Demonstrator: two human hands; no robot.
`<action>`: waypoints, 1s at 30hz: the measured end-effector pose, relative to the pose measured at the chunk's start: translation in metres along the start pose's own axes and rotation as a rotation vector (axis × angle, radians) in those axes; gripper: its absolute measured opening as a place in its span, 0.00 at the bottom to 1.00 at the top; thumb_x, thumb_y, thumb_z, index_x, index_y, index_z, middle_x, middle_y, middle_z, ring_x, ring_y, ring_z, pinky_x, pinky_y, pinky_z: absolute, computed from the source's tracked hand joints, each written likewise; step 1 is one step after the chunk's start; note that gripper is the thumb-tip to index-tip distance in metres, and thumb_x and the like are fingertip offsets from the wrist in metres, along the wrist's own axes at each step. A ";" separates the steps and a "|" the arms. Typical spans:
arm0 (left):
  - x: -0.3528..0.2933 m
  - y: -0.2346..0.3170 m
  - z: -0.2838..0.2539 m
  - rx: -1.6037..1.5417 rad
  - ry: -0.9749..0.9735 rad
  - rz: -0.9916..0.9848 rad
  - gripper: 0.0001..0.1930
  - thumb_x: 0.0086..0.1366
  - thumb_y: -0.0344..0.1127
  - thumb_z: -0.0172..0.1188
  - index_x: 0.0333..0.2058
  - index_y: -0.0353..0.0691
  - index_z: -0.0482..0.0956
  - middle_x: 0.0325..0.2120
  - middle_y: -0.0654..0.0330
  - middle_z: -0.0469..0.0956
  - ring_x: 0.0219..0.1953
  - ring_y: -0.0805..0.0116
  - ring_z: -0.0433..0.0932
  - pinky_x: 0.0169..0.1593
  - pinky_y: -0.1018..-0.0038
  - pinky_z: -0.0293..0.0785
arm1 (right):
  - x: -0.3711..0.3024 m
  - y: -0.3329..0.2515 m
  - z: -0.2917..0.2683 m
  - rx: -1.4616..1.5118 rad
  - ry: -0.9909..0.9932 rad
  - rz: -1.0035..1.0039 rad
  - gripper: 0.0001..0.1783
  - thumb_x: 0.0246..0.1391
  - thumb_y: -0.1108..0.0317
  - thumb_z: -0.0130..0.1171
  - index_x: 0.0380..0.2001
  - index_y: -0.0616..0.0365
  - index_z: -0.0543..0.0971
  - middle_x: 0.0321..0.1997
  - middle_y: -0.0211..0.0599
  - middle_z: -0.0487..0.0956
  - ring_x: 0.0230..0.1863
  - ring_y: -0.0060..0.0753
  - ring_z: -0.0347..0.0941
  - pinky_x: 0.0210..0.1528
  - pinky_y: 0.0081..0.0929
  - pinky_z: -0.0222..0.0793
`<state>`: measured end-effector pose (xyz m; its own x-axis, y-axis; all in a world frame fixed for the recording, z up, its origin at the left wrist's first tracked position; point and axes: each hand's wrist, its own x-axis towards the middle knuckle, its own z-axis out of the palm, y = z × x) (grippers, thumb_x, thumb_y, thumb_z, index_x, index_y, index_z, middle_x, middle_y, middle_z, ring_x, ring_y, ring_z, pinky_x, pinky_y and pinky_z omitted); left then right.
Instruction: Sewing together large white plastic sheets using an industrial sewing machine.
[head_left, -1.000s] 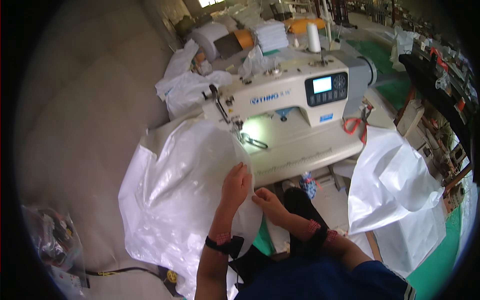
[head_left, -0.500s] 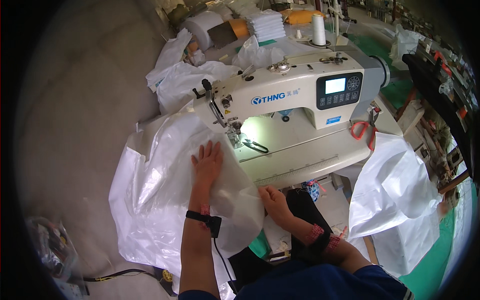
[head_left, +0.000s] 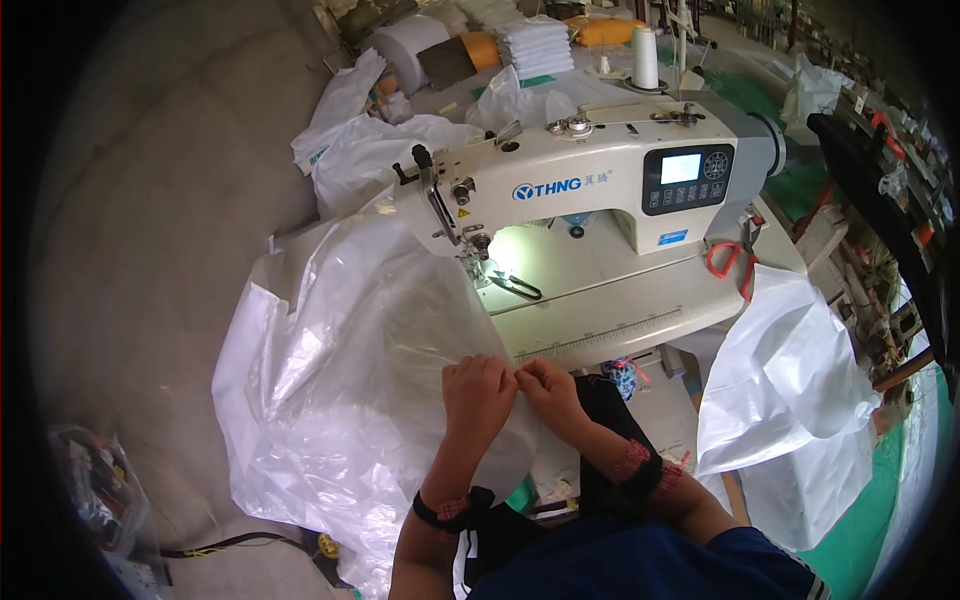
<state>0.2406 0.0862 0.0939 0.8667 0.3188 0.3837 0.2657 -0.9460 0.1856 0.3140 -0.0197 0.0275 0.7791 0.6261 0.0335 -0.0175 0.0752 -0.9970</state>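
Observation:
A large sheet of white, partly see-through plastic [head_left: 330, 400] drapes over the left end of the sewing machine [head_left: 580, 190] and hangs down toward the floor. Its right edge is pinched by my left hand [head_left: 478, 395], fingers curled closed. Close beside it, my right hand [head_left: 548, 395] is also closed on that edge, just in front of the machine bed. Whether the sheet is one layer or a folded bag I cannot tell. Near the lit needle area lies a small pair of thread snips [head_left: 516, 288]. The sheet's far corner runs up to the presser foot.
Red-handled scissors [head_left: 735, 262] rest at the bed's right end. Another white plastic sheet [head_left: 785, 390] hangs on the right. Behind stand a thread cone [head_left: 645, 60], a stack of folded white sheets [head_left: 535, 48] and crumpled white plastic [head_left: 390, 150]. A black cable [head_left: 235, 547] crosses the floor.
My left hand has left its flat position on the sheet near the needle and come back to the right edge, closing beside my right hand. The right hand has stayed nearly in place.

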 end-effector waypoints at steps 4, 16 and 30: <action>-0.010 -0.007 0.011 -0.392 0.076 -0.197 0.05 0.55 0.34 0.60 0.25 0.41 0.77 0.23 0.60 0.76 0.29 0.58 0.75 0.39 0.64 0.66 | -0.001 -0.007 0.002 0.256 0.038 0.162 0.09 0.59 0.67 0.53 0.33 0.62 0.76 0.25 0.26 0.74 0.28 0.13 0.66 0.30 0.17 0.63; -0.034 0.027 -0.008 -0.077 0.116 -0.002 0.10 0.52 0.28 0.61 0.36 0.39 0.79 0.36 0.58 0.76 0.37 0.55 0.74 0.43 0.63 0.70 | -0.002 -0.004 0.000 0.315 0.004 0.222 0.10 0.61 0.65 0.53 0.37 0.62 0.76 0.29 0.24 0.74 0.30 0.12 0.67 0.33 0.15 0.65; -0.008 0.012 -0.014 -0.403 0.117 -0.083 0.06 0.52 0.26 0.62 0.32 0.39 0.79 0.28 0.58 0.76 0.33 0.56 0.75 0.38 0.64 0.73 | -0.012 -0.014 -0.013 0.658 -0.239 0.341 0.14 0.57 0.73 0.52 0.47 0.64 0.71 0.39 0.34 0.78 0.38 0.20 0.74 0.42 0.19 0.71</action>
<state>0.2308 0.0728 0.1054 0.7896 0.4190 0.4484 0.1262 -0.8259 0.5495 0.3131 -0.0379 0.0401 0.5089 0.8420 -0.1791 -0.6588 0.2469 -0.7107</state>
